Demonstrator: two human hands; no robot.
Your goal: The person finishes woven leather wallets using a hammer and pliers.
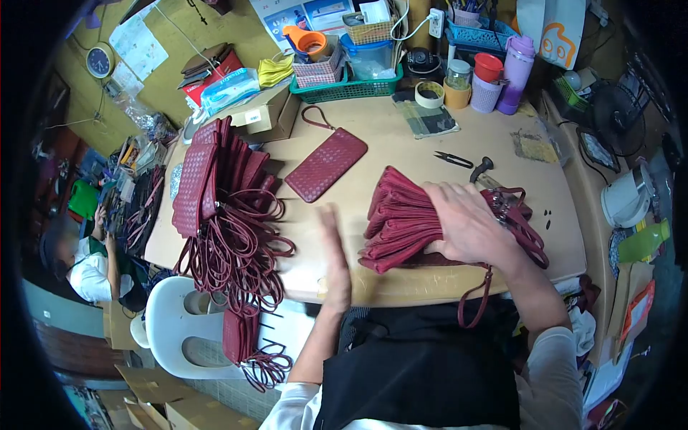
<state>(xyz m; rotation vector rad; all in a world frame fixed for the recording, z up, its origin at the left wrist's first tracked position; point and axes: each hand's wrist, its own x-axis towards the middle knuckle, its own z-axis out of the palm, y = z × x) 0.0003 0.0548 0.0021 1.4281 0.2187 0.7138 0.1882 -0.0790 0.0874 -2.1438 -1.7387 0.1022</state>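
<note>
Pouches of dark red woven leather lie bundled right of centre, and the right hand (469, 228) presses down on this fanned stack of pouches (401, 226), fingers spread flat over it rather than clamped around anything. The left hand (335, 254) stands edge-on just left of the stack, open and blurred, holding nothing. The stack looks soft and pliable, likely to slide apart, so it seems best gripped across its bound right end. Its long axis runs left to right, loose edges fanning leftward, wrist straps (519, 222) trailing right. A single pouch (326, 165) lies flat on the table (401, 136), above centre, and another pile (215, 179) stands at the left.
</note>
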